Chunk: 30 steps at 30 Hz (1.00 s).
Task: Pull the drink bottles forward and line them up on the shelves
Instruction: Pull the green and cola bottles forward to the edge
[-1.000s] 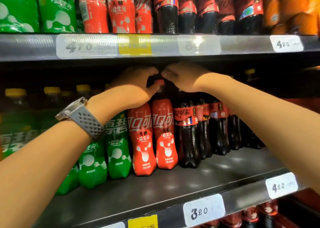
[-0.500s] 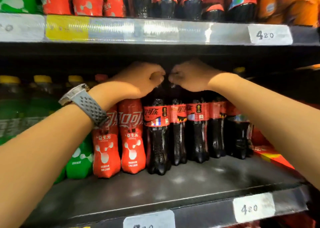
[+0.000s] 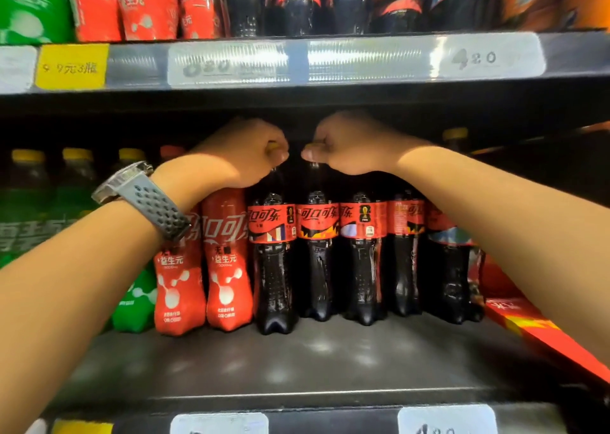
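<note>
Fingers, left hand [image 3: 244, 151]: curled together and clamped on the top of the first cola bottle [image 3: 272, 268]; only a sliver of yellow cap is seen between them.
Fingers, right hand [image 3: 353, 143]: curled together, thumb pressed in, and clamped on the top of the second cola bottle [image 3: 317, 262]; its cap is almost wholly covered.
Gripped bottles: stood upright side by side directly below the fingers, at the back half of the shelf [image 3: 330, 361], with bare shelf between them and the front edge.
Cola row [image 3: 363, 262]: lined up to the right of the fingers, under the right forearm; the last bottles are partly hidden by that arm.
Red-wrapped bottles [image 3: 227, 268]: just left of the fingers, below the left wrist; their tops are hidden by the hand.
Green bottle [image 3: 137, 298]: further left, mostly covered by the left forearm.
Yellow-capped bottles [image 3: 76, 156]: far left and behind the fingers, in shadow; their labels cannot be made out.
Watch [image 3: 142, 192]: worn on the left wrist; its face is turned away.
Upper shelf bottles [image 3: 297, 1]: above the fingers, cut off at the top edge.
Price tags [image 3: 475, 58]: blurred by glare; one reads 420.
Red carton [image 3: 528, 328]: low to the right of the fingers, cut off by the right arm.
</note>
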{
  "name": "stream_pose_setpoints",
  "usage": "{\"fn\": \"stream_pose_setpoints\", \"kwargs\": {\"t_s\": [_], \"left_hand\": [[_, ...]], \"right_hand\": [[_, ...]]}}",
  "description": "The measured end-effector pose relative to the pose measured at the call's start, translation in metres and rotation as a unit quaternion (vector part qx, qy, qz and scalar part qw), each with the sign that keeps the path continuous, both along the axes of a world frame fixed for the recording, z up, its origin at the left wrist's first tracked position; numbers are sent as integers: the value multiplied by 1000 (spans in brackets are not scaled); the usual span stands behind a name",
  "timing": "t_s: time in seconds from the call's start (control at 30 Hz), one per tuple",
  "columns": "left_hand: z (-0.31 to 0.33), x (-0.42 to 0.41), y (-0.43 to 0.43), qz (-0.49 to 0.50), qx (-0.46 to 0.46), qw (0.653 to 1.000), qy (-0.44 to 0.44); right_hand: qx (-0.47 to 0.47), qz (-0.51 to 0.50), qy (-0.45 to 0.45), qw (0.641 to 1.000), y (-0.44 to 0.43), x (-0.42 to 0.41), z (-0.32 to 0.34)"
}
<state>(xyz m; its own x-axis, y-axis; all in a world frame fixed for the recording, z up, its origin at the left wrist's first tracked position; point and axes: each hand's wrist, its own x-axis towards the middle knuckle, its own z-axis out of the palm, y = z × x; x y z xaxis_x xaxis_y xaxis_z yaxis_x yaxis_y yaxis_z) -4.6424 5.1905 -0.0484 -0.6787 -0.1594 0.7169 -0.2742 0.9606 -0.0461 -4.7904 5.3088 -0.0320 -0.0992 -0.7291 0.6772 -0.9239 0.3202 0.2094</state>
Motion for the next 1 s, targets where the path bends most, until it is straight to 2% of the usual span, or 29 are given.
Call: {"fn": "stream_pose_setpoints", "kwargs": {"t_s": [0.23, 0.4, 0.53, 0.67, 0.73, 0.87, 1.0], "left_hand": [[4, 0, 5, 1, -3, 1000, -14], [6, -14, 24, -47, -27, 998, -14], [10, -36, 39, -61, -57, 996, -38], [14, -55, 52, -91, -71, 988, -98], [15, -62, 54, -97, -77, 985, -117], [16, -69, 52, -121, -70, 986, -93], [12, -71, 50, -134, -61, 982, -116]], "right_hand": [[0, -2, -32, 1000, 2, 2, -5], [41, -16, -60, 997, 15, 10, 0], [37, -112, -42, 992, 42, 3, 5], [51, -204, -9, 977, 61, -3, 4], [54, -225, -14, 973, 67, -3, 3], [83, -256, -47, 962, 73, -5, 0], [70, -260, -69, 961, 72, -8, -3]]}}
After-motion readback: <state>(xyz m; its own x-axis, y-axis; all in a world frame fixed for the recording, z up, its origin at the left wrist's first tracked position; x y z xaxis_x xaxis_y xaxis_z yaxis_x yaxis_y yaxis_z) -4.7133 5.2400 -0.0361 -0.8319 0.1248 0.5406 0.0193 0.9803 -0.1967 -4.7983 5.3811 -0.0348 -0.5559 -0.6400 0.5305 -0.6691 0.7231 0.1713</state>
